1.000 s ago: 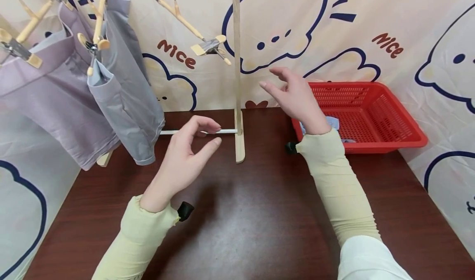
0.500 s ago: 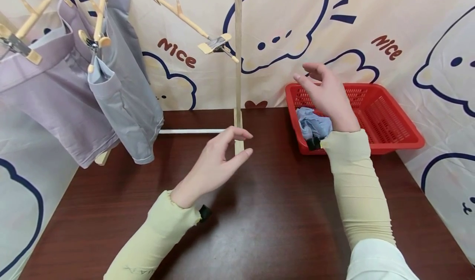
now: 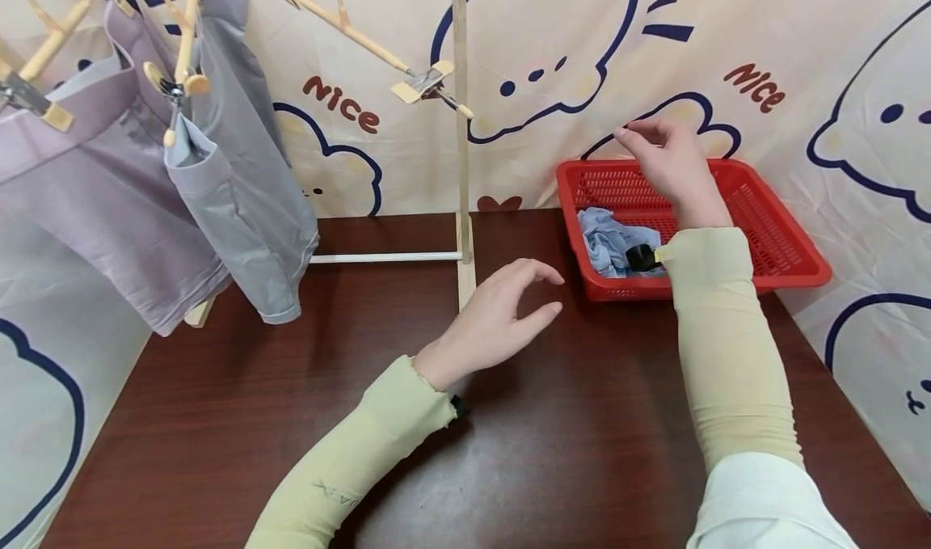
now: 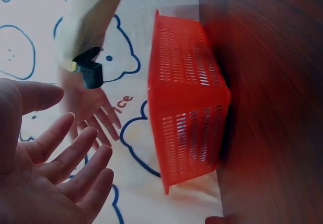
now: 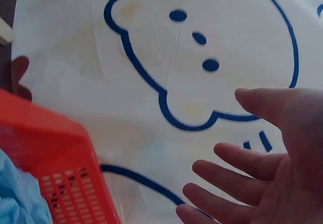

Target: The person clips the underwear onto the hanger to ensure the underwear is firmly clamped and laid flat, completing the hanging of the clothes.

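Note:
My right hand (image 3: 675,169) hovers above the red plastic basket (image 3: 789,278), its fingers relaxed and holding nothing. Inside the basket's left end lies a crumpled light blue cloth (image 3: 609,238), partly behind the black wrist camera in the head view. My left hand (image 3: 502,314) is over the table, left of the basket and lower in view, with fingers loosely bent and nothing in them. The left wrist view shows that hand's relaxed fingers (image 4: 75,158) beside the basket (image 4: 189,93). In the right wrist view the blue cloth (image 5: 20,193) shows at the lower left.
Lilac shorts (image 3: 109,185) and grey-blue garments (image 3: 233,201) hang from clip hangers at the left. A bare clip hanger (image 3: 356,35) hangs near the wooden rack post (image 3: 463,128). A white bar (image 3: 385,257) runs low across the rack. Printed cloth stands behind the brown table (image 3: 567,452).
Both hands have moved to the right. My right hand has come over the basket, and the blue cloth there has come into fuller view.

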`<state>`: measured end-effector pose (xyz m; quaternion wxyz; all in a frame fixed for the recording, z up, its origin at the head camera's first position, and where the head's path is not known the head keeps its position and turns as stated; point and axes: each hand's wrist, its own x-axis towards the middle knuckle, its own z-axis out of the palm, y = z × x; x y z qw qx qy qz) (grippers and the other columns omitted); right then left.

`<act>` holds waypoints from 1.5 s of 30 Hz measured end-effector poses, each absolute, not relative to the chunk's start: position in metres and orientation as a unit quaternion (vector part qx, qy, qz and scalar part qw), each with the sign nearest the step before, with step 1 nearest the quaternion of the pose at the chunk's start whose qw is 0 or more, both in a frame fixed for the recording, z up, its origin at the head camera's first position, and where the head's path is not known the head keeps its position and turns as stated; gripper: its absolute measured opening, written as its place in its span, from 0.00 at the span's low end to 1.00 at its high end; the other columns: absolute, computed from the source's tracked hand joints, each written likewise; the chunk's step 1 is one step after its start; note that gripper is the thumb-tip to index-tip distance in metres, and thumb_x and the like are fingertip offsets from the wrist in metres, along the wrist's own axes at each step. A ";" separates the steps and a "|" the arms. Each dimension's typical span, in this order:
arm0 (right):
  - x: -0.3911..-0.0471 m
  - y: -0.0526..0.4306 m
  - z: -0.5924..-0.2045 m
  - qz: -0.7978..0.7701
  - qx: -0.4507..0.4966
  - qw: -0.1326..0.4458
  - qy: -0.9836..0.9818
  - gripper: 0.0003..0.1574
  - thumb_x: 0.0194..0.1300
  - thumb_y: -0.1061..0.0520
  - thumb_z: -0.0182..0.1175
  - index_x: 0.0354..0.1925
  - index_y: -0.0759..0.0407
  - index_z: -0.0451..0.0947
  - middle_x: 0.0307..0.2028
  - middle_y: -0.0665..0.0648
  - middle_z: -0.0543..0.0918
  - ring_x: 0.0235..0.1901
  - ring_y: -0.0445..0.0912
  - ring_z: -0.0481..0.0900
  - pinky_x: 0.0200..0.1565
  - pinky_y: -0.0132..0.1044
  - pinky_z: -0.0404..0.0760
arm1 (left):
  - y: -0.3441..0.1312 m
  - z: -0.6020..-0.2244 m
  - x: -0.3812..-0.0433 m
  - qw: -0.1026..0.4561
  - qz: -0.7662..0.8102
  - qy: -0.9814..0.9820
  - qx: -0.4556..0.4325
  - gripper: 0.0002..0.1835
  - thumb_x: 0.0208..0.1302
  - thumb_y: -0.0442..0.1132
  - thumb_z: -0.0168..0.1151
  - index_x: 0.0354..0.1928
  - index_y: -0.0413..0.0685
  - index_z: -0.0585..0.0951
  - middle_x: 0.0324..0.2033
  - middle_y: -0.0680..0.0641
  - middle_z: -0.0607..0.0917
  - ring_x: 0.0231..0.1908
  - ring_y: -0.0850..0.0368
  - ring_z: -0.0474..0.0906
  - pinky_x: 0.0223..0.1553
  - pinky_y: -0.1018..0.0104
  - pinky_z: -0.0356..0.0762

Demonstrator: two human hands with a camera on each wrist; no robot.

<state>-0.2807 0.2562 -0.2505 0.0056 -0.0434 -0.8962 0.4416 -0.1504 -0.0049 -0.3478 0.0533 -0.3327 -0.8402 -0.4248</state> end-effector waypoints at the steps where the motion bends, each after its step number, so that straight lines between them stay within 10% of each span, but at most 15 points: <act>1: -0.283 0.258 -0.250 0.442 -0.049 0.001 -0.896 0.46 0.70 0.27 0.53 0.76 0.48 0.65 0.72 0.57 0.68 0.68 0.55 0.64 0.66 0.54 0.66 | -0.001 -0.348 -0.153 0.053 -0.423 -0.841 -0.333 0.16 0.70 0.43 0.65 0.57 0.51 0.78 0.53 0.55 0.80 0.55 0.63 0.74 0.59 0.69 0.69; 12: -0.304 0.285 -0.249 0.434 -0.058 -0.053 -0.898 0.42 0.71 0.29 0.55 0.70 0.52 0.74 0.63 0.60 0.76 0.59 0.55 0.74 0.55 0.42 0.78 | 0.034 -0.359 -0.175 0.033 -0.359 -0.865 -0.349 0.26 0.68 0.47 0.68 0.65 0.49 0.76 0.62 0.51 0.77 0.63 0.57 0.69 0.66 0.68 0.61; 20: -0.315 0.301 -0.254 0.266 0.034 -0.165 -0.949 0.51 0.72 0.30 0.53 0.77 0.61 0.59 0.71 0.73 0.64 0.66 0.68 0.61 0.62 0.66 0.66 | 0.054 -0.368 -0.180 -0.003 -0.228 -0.894 -0.385 0.43 0.66 0.58 0.66 0.78 0.51 0.63 0.77 0.48 0.60 0.77 0.55 0.48 0.73 0.57 0.49; 31: -0.318 0.295 -0.286 0.226 0.074 -0.254 -0.937 0.53 0.62 0.39 0.71 0.73 0.65 0.64 0.67 0.72 0.68 0.62 0.68 0.67 0.53 0.57 0.80 | 0.063 -0.368 -0.186 -0.003 -0.154 -0.911 -0.383 0.36 0.70 0.56 0.62 0.76 0.52 0.68 0.76 0.49 0.63 0.77 0.55 0.47 0.73 0.64 0.48; 45: -0.321 0.292 -0.315 0.233 0.033 -0.377 -0.896 0.44 0.64 0.46 0.71 0.68 0.68 0.69 0.62 0.72 0.74 0.57 0.66 0.77 0.51 0.51 0.82 | 0.069 -0.365 -0.185 0.011 -0.163 -0.919 -0.359 0.31 0.68 0.49 0.67 0.72 0.53 0.73 0.72 0.49 0.69 0.75 0.56 0.56 0.70 0.67 0.54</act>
